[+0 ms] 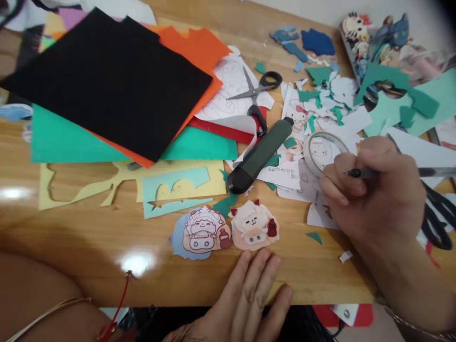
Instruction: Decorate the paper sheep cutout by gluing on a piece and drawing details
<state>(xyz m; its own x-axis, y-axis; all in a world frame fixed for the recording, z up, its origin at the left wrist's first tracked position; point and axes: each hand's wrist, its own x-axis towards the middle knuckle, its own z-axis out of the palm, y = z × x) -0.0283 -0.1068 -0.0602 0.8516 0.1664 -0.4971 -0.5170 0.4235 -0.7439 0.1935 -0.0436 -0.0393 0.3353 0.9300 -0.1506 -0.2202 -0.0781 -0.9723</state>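
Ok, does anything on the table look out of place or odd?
Nothing looks spilled, but the scissors lie with blades spread on a drawing sheet, which could snag. Green scraps are strewn untidily, and one small triangle sits stray on the table near the right hand.

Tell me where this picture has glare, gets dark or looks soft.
Head view: two bright glare patches toward the left on the wooden table; head view: upper right corner dark and blurred, nearby trinkets soft; head view: dark marks readable on the paper figure by the left hand.
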